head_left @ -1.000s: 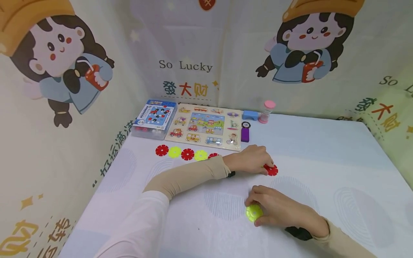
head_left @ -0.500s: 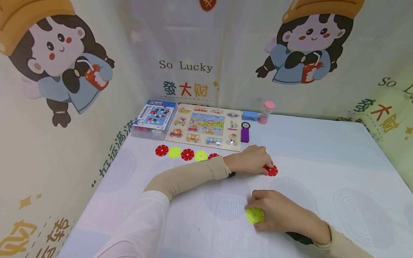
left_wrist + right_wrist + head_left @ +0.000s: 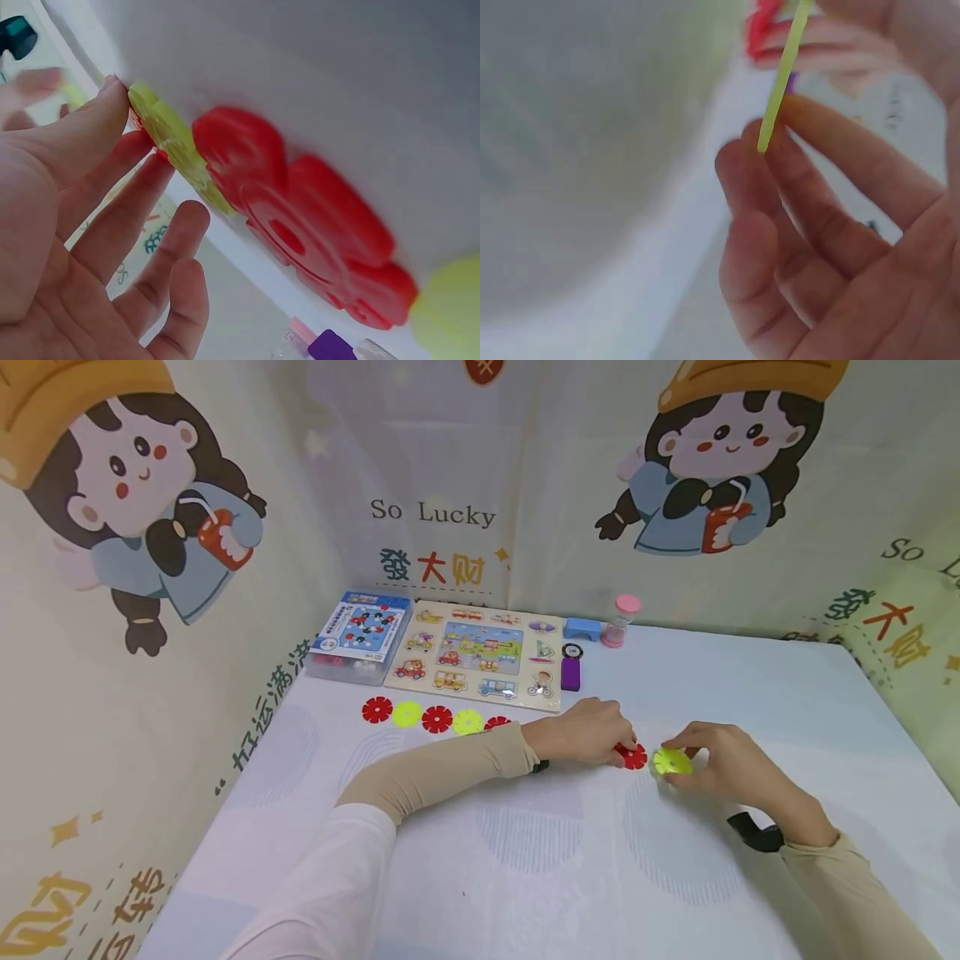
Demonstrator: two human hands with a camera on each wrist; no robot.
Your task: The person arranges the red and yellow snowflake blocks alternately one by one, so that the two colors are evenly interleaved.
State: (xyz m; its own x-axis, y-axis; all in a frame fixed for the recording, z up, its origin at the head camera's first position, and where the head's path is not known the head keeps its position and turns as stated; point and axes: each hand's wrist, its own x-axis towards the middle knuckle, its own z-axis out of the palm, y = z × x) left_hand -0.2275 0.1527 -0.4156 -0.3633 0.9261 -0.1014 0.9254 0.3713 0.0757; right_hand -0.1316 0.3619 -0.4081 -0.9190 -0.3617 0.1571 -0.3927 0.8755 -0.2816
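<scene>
My left hand (image 3: 588,732) rests at the right of the disc row and pinches the edge of a red notched interlocking disc (image 3: 635,757) on the table. Close by, my right hand (image 3: 731,764) holds a yellow-green interlocking disc (image 3: 670,762) between thumb and fingers, a small gap away from the red one. Seen edge-on in the right wrist view is that yellow-green disc (image 3: 781,82). Under my left forearm the row is partly hidden. The left wrist view shows a large red disc (image 3: 292,225) and a yellow-green disc (image 3: 180,142) beside my fingers.
Red and yellow-green discs alternate leftward from a red disc (image 3: 437,719). Behind them lie a wooden vehicle puzzle (image 3: 480,647) and a clear box with a blue label (image 3: 360,639). A purple block (image 3: 571,675), blue block (image 3: 582,628), round black-and-white chip (image 3: 572,651) and pink hourglass (image 3: 619,622) stand right of it.
My right hand has carried the yellow-green disc from the table's nearer part forward and to the right, up beside the red disc. The left hand has stayed in place.
</scene>
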